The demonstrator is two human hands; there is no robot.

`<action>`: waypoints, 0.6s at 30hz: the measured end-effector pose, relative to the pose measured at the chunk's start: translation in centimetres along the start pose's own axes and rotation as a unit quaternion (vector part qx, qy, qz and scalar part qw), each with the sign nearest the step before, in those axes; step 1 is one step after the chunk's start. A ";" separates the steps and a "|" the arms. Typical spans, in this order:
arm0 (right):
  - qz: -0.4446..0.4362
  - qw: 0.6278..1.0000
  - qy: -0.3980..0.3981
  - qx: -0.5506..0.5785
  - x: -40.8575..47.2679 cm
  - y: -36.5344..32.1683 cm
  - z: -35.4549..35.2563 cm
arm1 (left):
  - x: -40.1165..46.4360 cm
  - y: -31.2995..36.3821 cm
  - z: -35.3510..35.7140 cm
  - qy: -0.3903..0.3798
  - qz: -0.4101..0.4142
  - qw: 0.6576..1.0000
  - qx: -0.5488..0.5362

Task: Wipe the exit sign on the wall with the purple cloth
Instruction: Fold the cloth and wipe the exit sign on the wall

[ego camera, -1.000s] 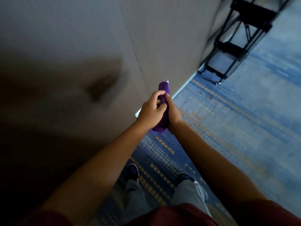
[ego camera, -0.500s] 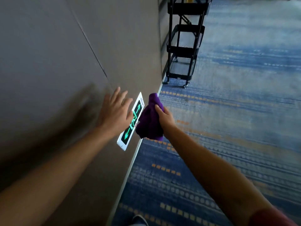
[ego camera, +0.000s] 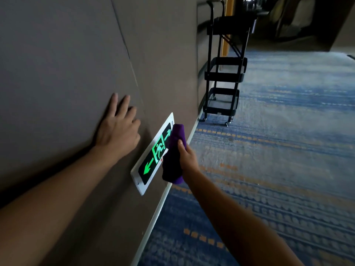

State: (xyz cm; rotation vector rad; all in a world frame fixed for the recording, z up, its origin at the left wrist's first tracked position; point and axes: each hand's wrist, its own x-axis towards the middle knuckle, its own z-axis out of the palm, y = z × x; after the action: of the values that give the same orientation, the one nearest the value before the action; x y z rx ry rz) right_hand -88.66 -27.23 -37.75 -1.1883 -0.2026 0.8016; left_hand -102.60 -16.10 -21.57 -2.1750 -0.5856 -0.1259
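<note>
The exit sign (ego camera: 153, 153) is seen just left of the frame's centre, a white-framed dark panel mounted low on the wall (ego camera: 57, 54), just above the skirting, with lit green arrows and a running figure. The purple cloth (ego camera: 173, 156) is bunched into a thick roll and laid against the sign's lower right edge, covering part of that side of the panel; it appears to be touching the face, though the exact contact is hidden by the cloth itself. The cloth is gripped by the right hand (ego camera: 187, 157), whose fingers are closed around the roll with the thumb pressed on top, presumably so that a firm padded edge can be drawn along the sign. The wiping is judged to be at its start or under way.

The left hand (ego camera: 118, 129), up and to the left of the sign, is spread flat and empty on the wall, fingers extended. It is probably placed there as a brace, since the sign sits low and a lean is needed to reach it.

The wall is made of smooth, matt grey-brown panels divided by a thin seam (ego camera: 132, 68) running toward the upper left. A pale skirting strip (ego camera: 163, 202) marks its foot. The floor to the right is covered by a blue patterned carpet (ego camera: 269, 169) with orange dashes. In the upper middle a black three-tier trolley (ego camera: 224, 73) on castors is parked against the wall, well apart from the sign. The room is dimly lit.
</note>
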 end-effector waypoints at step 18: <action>-0.084 0.996 -0.014 -0.022 0.8 9.7 8.1 | 0.7 1.0 2.8 0.040 0.043 0.997 0.056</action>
State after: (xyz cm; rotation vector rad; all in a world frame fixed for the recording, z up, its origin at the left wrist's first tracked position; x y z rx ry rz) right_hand -96.82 -19.27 -43.31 -1.1846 -0.3400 0.6696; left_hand -101.86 -14.18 -23.87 -2.0732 -0.4433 -0.1308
